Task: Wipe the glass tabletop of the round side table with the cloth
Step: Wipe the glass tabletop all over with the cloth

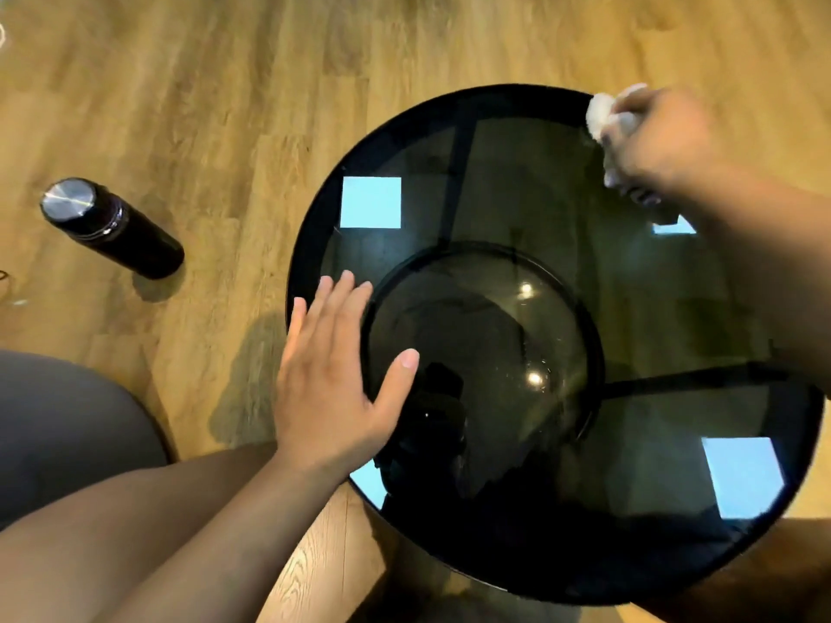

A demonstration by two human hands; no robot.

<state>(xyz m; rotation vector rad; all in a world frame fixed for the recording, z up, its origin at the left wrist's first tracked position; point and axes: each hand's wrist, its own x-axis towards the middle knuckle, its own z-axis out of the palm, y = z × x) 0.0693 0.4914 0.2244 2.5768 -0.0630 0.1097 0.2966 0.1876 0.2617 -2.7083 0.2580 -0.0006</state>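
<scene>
The round side table fills the right of the view, its dark smoked glass tabletop [530, 204] set in a black rim. My right hand [661, 141] is at the far right edge of the glass, closed around a crumpled white cloth [605, 112] that presses on the surface; the hand is blurred. My left hand [332, 375] lies flat on the near left part of the glass, fingers spread, holding nothing. Pale blue rectangles and small lights are reflected in the glass.
A dark cylindrical bottle [112, 227] with a silver lid stands on the wooden floor [225, 83] left of the table. A grey rounded seat or cushion [58, 433] is at the lower left. The table's black base ring shows through the glass.
</scene>
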